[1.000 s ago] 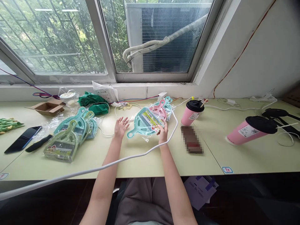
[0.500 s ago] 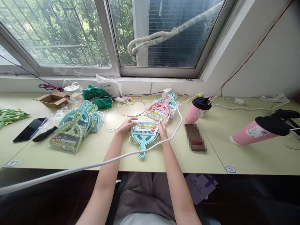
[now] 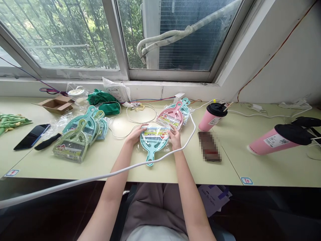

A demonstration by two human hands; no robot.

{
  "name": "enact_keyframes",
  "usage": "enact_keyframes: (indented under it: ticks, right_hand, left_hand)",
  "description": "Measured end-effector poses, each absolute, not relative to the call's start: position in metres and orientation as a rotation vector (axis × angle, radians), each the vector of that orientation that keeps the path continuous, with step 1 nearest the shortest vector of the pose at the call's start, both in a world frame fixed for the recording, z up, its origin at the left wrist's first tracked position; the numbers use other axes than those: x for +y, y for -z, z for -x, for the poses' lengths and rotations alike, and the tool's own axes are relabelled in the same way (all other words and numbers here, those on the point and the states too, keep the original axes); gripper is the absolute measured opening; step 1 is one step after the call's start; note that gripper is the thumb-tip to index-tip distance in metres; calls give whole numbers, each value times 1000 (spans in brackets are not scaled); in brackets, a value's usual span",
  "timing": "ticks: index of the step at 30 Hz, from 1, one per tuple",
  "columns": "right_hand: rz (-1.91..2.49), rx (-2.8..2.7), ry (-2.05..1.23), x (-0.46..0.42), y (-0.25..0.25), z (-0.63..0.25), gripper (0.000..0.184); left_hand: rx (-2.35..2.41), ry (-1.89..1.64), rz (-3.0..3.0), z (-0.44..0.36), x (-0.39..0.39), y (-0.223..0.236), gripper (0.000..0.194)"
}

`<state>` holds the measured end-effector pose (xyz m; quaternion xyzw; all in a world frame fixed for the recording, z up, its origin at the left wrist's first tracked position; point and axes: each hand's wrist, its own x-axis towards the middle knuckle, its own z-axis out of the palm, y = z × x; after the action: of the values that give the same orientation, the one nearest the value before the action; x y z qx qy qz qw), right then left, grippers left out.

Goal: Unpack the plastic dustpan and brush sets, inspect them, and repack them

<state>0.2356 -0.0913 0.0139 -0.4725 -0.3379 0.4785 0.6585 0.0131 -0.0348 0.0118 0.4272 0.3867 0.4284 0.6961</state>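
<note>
A turquoise mini dustpan and brush set in clear wrap is between my hands, its handle pointing toward me. My left hand grips its upper left corner. At the upper right corner, my right hand is closed on the wrap, fingers bent. Just beyond lie a pink dustpan set and, partly under it, another turquoise set. To the left, a green wrapped set lies in front of a pile of turquoise and green sets.
A white cable crosses in front of my arms and over the dustpan handle. Two pink cups and a blurred flat object are at the right. A phone, a black-handled tool and an open cardboard box lie left.
The dustpan set has turned slightly, its handle end shifting a little left. My right hand's fingers have moved slightly up along its corner. Both hands keep hold.
</note>
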Motion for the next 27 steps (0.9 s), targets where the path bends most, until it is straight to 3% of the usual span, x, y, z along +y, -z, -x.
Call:
enact_keyframes:
  ticks: [8,12,17,23,27]
  right_hand:
    - [1044,-734,-1005,-90,-12,-237,45]
    - [1019,-733,-1070,-89,-14,-237,47]
    - [1100,-715,-1048,-91,-17,-239,31]
    - [1152,-827,-972,-88,-13,-245,53]
    - [1128,-866,-1010,-85,-9,-245,19]
  left_hand:
    - [788,-1052,-977,-23,-38,-18,43]
    - [792,-1100,-1004,-21,-38,-21,38]
    - [776,-1063,-1045,-23,-42,-27,32]
    - [755,-1018,-1144,-24,-41,-25,23]
    - [769,-996,-1157,-21,-39,-22,25]
